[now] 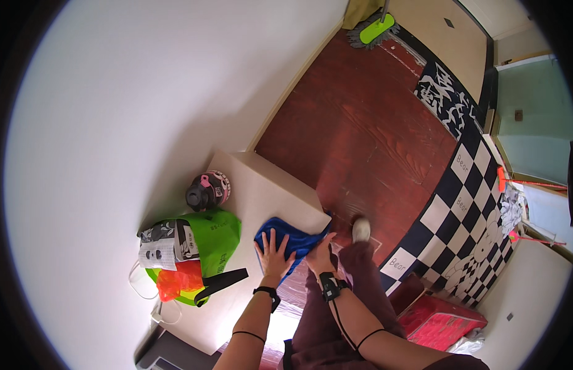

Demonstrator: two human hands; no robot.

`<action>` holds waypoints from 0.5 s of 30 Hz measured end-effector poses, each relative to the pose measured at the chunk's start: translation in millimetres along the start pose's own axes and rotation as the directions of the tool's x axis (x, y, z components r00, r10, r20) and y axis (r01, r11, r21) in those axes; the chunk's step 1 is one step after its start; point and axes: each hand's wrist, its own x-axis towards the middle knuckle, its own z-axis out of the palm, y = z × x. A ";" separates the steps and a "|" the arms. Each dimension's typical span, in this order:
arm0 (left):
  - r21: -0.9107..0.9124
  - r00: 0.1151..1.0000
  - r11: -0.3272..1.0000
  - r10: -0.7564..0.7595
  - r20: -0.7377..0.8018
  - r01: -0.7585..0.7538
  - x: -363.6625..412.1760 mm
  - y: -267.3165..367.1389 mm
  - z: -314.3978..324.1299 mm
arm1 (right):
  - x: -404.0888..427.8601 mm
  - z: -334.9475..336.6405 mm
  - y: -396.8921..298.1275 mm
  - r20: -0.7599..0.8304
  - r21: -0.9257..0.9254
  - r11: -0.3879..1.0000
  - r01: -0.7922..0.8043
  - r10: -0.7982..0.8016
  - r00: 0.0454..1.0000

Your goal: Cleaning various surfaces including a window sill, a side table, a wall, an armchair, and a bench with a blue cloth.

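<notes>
A blue cloth (pixel 300 240) lies on the corner of a pale cabinet (pixel 268 196) and drapes over its edge. With fingers spread, my left hand (pixel 273 261) rests flat on the cloth. My right hand (pixel 320 258) grips the cloth's overhanging side at the edge, thumb pointing out; some of its fingers are hidden. Left of the cloth stands a green bag (pixel 224 226) holding printed packages and an orange plastic bag (pixel 179 280). Behind it, near the wall, is a dark bottle (pixel 208 190) with pink details.
Red wood-look flooring (pixel 360 125) extends beyond the cabinet. A checkered mat (pixel 446 217) lies to the right. A mop with a green head (pixel 376 30) stands at the far end. A red mattress-like item (pixel 441 321) sits at lower right. A white cable (pixel 159 317) hangs by the wall.
</notes>
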 end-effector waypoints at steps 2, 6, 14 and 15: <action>0.162 0.961 0.948 -0.274 -0.031 0.276 -24.1 -25.4 -16.5 | -51.1 102.8 -42.5 -0.018 0.447 0.862 -0.238 0.275 0.961; -0.046 0.856 0.867 -0.498 -0.140 0.497 46.3 45.8 -10.2 | -3.7 77.5 -90.7 -0.023 0.177 0.975 -0.133 0.139 0.990; -0.167 0.726 0.750 -0.661 -0.190 0.640 109.4 76.1 -13.3 | 47.3 75.9 -146.9 0.287 -0.825 0.540 0.165 0.148 0.947; -0.164 0.715 0.738 -0.675 -0.183 0.654 114.3 73.8 -16.6 | 54.4 85.0 -147.1 0.256 -0.776 0.622 0.100 0.166 0.953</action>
